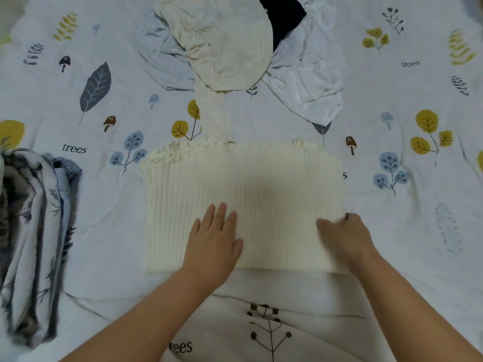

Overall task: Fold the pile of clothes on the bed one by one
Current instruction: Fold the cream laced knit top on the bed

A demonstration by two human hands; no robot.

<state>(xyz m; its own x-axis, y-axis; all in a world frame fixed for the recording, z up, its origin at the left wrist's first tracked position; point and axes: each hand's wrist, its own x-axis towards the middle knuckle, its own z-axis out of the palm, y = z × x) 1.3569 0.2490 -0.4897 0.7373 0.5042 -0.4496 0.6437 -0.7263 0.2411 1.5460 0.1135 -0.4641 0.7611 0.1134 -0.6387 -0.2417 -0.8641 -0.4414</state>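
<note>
A cream ribbed knit top (261, 184) with a frilled far edge lies flat on the bed in front of me, folded into a rectangle. My left hand (214, 239) presses flat on its near left part, fingers straight. My right hand (342, 236) is blurred at the top's right edge, fingers curled over the fabric there. The pile of unfolded clothes (230, 40) lies beyond at the far middle: a cream garment on top, a grey one, a dark one and a white dotted one (311, 84). A cream sleeve (214, 113) trails from the pile toward the knit top.
The bedsheet (392, 231) is white with leaf, mushroom and "trees" prints. A stack of folded patterned grey and blue clothes (34, 231) sits at the left edge of the bed.
</note>
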